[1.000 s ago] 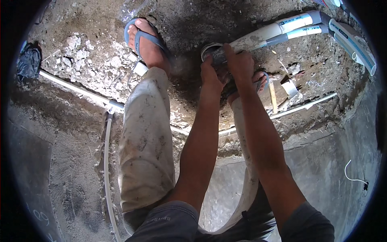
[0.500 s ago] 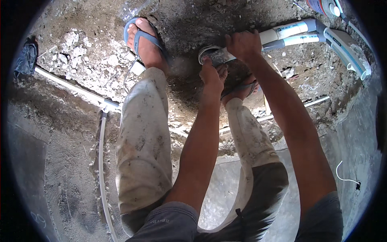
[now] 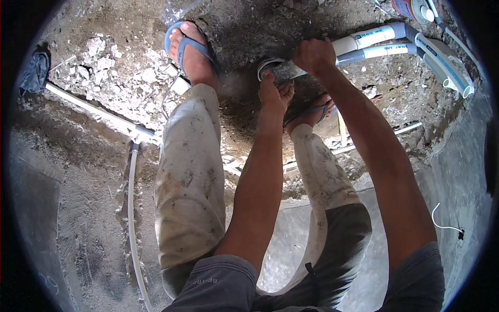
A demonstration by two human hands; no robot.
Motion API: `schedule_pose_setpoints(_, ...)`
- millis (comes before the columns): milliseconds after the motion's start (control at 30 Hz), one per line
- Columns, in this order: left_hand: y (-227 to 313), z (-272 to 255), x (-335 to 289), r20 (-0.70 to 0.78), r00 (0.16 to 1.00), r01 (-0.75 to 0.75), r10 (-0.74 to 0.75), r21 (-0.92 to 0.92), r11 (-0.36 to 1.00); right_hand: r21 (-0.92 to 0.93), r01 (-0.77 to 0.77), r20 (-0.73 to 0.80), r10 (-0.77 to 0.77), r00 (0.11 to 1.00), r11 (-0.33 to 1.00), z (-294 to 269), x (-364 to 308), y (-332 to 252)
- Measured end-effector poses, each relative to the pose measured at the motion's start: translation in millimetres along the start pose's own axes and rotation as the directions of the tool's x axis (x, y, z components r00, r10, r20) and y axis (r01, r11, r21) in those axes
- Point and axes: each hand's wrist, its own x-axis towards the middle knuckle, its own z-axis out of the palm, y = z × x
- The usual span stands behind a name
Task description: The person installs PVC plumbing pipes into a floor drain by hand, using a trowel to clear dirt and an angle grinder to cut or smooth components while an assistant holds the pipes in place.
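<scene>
We note a round recess of soil and rubble [image 3: 104,67], with broken lumps heaped left of the left foot [image 3: 195,57], which wears a blue sandal. At the far left lies a dark plastic bag [image 3: 34,73]; from near it a thin white conduit [image 3: 93,109] runs to a grey tee [image 3: 139,134]. A metal can [image 3: 408,9] is at the upper right, beyond the pipework. Closest to the work we find the right foot [image 3: 312,112], just below the left hand, and a second pipe [image 3: 384,50] running alongside the one being handled; the right forearm hides part of the ground. A wooden stick [image 3: 342,130] lies near that foot.

We find the pale pipe [image 3: 344,45] lying across the soil ahead of the person, its open end [image 3: 268,67] to the left. The right hand [image 3: 315,56] is closed around it, right of that end. The left hand [image 3: 275,94] is below the end, thumb at the rim, fingers curled near the underside; we cannot tell whether it grips.
</scene>
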Motion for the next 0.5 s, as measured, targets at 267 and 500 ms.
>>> schedule_pose_setpoints(267, -12.6, -5.0, -0.5, 0.073, 0.997, 0.015, -0.012, -0.040, 0.999, 0.101, 0.079, 0.111, -0.090, 0.990, 0.992, -8.4, -5.3, -12.3)
schedule_pose_setpoints(500, -12.8, -13.2, -13.0, 0.088, 0.995, -0.032, 0.034, -0.030, 0.999, 0.009, 0.176, 0.034, -0.176, 0.984, 0.984, -7.0, -25.9, -15.9)
